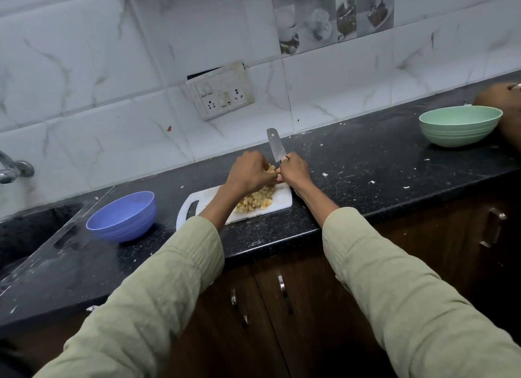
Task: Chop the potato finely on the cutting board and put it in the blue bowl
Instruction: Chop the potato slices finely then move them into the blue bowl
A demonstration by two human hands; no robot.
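Observation:
A white cutting board (282, 201) lies on the black counter with a heap of chopped potato pieces (255, 203) on it. My left hand (249, 174) hovers over the far end of the heap, its fingers curled round some potato pieces. My right hand (294, 171) grips the handle of a knife (273, 145), whose blade points up and away toward the wall. The two hands nearly touch. The blue bowl (122, 217) stands empty on the counter to the left of the board.
A green bowl (459, 125) sits at the far right of the counter, with another person's hand (504, 104) beside it. A sink (25, 236) and tap (14, 171) are at the left. Cabinet doors with handles run below the counter edge. White scraps dot the counter.

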